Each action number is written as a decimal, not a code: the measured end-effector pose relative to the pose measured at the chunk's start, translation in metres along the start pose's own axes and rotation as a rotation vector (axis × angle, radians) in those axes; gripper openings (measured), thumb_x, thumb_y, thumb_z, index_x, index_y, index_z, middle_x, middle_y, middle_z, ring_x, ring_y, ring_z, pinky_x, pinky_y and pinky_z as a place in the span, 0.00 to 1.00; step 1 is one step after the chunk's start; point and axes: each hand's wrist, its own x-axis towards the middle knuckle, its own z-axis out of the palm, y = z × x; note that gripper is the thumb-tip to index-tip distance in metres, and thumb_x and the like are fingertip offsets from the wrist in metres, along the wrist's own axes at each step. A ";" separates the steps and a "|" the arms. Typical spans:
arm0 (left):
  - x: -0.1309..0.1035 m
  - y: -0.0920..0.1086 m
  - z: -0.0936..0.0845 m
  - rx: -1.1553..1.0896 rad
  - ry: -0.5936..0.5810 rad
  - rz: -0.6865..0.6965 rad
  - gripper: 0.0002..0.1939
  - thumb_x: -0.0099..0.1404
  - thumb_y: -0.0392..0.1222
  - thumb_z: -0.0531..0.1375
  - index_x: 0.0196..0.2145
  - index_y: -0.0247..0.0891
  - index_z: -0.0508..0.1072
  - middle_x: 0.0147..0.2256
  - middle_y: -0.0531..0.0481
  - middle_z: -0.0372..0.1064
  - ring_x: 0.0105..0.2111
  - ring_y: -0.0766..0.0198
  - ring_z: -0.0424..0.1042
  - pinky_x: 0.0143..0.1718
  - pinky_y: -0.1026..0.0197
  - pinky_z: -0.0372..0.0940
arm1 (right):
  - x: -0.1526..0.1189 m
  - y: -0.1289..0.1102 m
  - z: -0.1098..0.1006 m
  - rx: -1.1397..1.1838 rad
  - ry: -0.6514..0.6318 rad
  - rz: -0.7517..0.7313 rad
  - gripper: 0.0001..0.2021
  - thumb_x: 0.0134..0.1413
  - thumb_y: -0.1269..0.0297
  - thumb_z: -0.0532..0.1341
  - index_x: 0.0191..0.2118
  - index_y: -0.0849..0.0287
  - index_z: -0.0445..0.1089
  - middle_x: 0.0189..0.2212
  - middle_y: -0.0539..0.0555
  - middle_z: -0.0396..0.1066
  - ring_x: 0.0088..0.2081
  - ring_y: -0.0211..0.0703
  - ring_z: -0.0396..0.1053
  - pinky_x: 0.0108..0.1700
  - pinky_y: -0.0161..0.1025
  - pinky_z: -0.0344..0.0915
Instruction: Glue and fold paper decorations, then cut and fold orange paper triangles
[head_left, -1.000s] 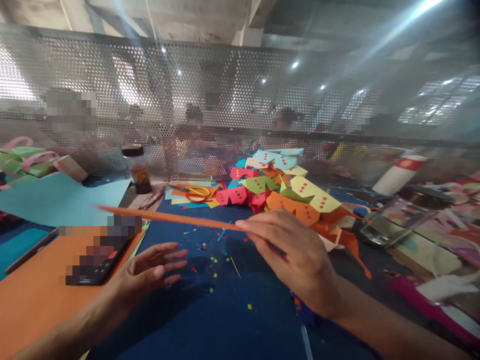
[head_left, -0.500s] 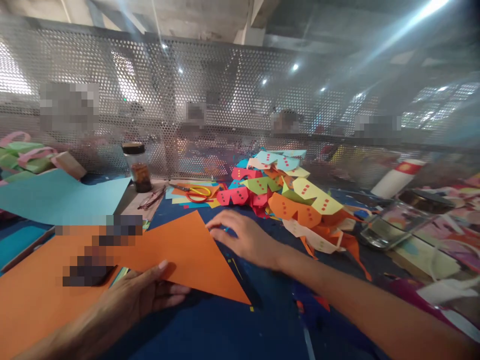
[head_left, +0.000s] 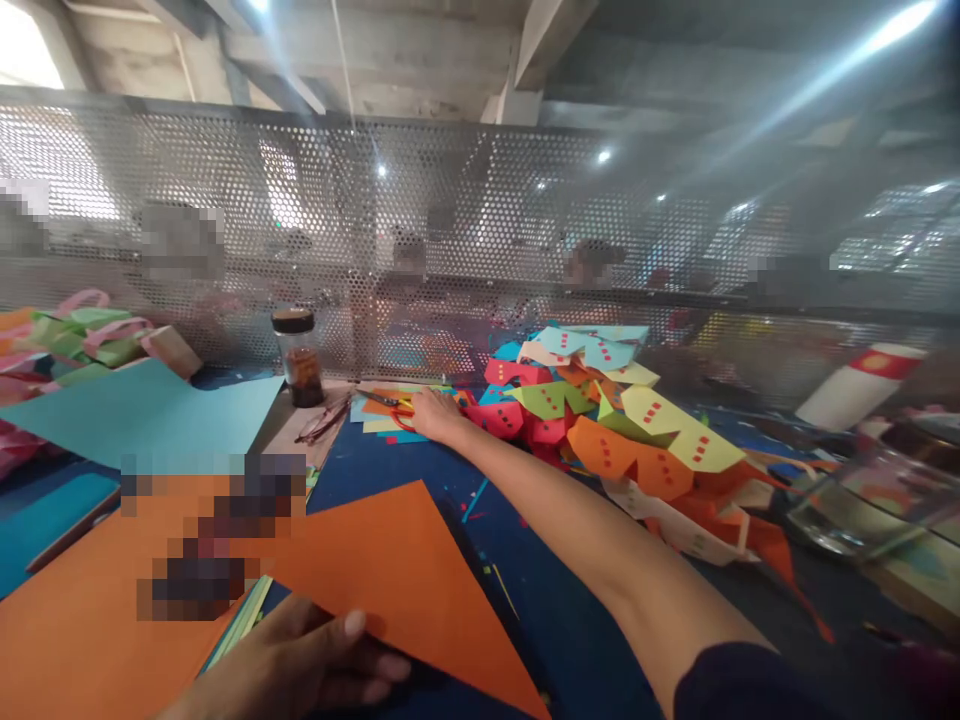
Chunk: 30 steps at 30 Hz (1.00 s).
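Orange paper [head_left: 409,580], smooth and matte with long straight edges, comes to a sharp point beyond the left hand [head_left: 307,650], its near edge slanting away to the lower right. That hand has it pinched at this near edge, thumb on top and fingers curled beneath. Well forward of this hold, the right hand [head_left: 437,415] reaches onto the scissors [head_left: 397,403], dark-bladed with yellow and red handles; its fingers hide the far end, so I can't tell how tightly they close.

Left of the holding hand lies a larger orange sheet [head_left: 75,620], and past it a curling pale-blue sheet [head_left: 150,415]. Farther ahead stands a dark-lidded clear jar [head_left: 304,370] with something brown in its lower part. Far to the right of the grip is a glass jar [head_left: 892,480], too blurred for me to say what it holds, with a tilted white cylinder [head_left: 851,395], red-banded at the top, behind it.

Between those jars, near the reaching hand, heaps a bright pile of cut-paper shapes [head_left: 551,400] marked with little squares. Scraps speckle the dark-blue tabletop [head_left: 345,465]. Beyond everything rises a perforated metal screen [head_left: 450,220], people dimly visible through it, under a concrete ceiling [head_left: 420,50].
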 end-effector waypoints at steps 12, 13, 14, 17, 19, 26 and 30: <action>-0.002 0.000 0.001 0.082 -0.053 -0.035 0.24 0.52 0.54 0.75 0.41 0.37 0.81 0.42 0.42 0.81 0.40 0.57 0.80 0.47 0.56 0.71 | 0.002 -0.004 -0.030 0.008 -0.160 0.039 0.18 0.65 0.57 0.62 0.56 0.61 0.68 0.54 0.59 0.69 0.50 0.50 0.72 0.50 0.52 0.71; -0.002 0.000 0.001 0.076 -0.042 -0.036 0.24 0.51 0.54 0.76 0.41 0.37 0.81 0.42 0.42 0.81 0.40 0.56 0.80 0.47 0.56 0.72 | -0.003 -0.002 -0.034 0.022 -0.158 0.043 0.18 0.65 0.57 0.62 0.55 0.61 0.68 0.53 0.59 0.70 0.49 0.49 0.72 0.50 0.51 0.71; -0.002 0.000 0.000 0.071 -0.027 -0.034 0.25 0.50 0.54 0.76 0.41 0.36 0.81 0.41 0.42 0.81 0.40 0.55 0.80 0.47 0.56 0.72 | -0.009 0.002 -0.037 0.039 -0.156 0.048 0.17 0.65 0.56 0.62 0.53 0.61 0.69 0.51 0.58 0.71 0.48 0.48 0.72 0.49 0.50 0.72; 0.000 -0.003 -0.001 0.092 0.024 -0.018 0.26 0.48 0.54 0.77 0.40 0.34 0.81 0.39 0.40 0.81 0.40 0.53 0.81 0.46 0.54 0.73 | -0.033 0.013 -0.051 0.109 -0.146 0.064 0.16 0.61 0.53 0.64 0.44 0.62 0.73 0.41 0.56 0.75 0.40 0.45 0.74 0.40 0.42 0.69; -0.001 -0.004 0.000 0.117 0.055 -0.004 0.26 0.48 0.54 0.76 0.39 0.33 0.81 0.39 0.40 0.81 0.40 0.52 0.81 0.46 0.54 0.74 | -0.059 0.022 -0.062 0.172 -0.118 0.065 0.13 0.58 0.54 0.65 0.38 0.61 0.74 0.36 0.55 0.76 0.37 0.44 0.73 0.33 0.36 0.63; -0.008 -0.003 0.011 0.165 0.155 0.023 0.31 0.41 0.54 0.79 0.38 0.31 0.81 0.39 0.37 0.81 0.40 0.47 0.81 0.45 0.53 0.77 | -0.199 0.054 -0.092 0.293 -0.020 0.134 0.08 0.53 0.64 0.63 0.40 0.57 0.70 0.33 0.52 0.76 0.31 0.41 0.70 0.30 0.36 0.56; -0.007 -0.007 0.009 0.180 0.213 0.039 0.29 0.42 0.53 0.79 0.38 0.31 0.82 0.42 0.37 0.81 0.43 0.43 0.80 0.46 0.52 0.78 | -0.285 0.074 -0.088 0.206 -0.007 0.280 0.08 0.56 0.58 0.61 0.39 0.56 0.68 0.32 0.53 0.75 0.29 0.43 0.70 0.29 0.38 0.54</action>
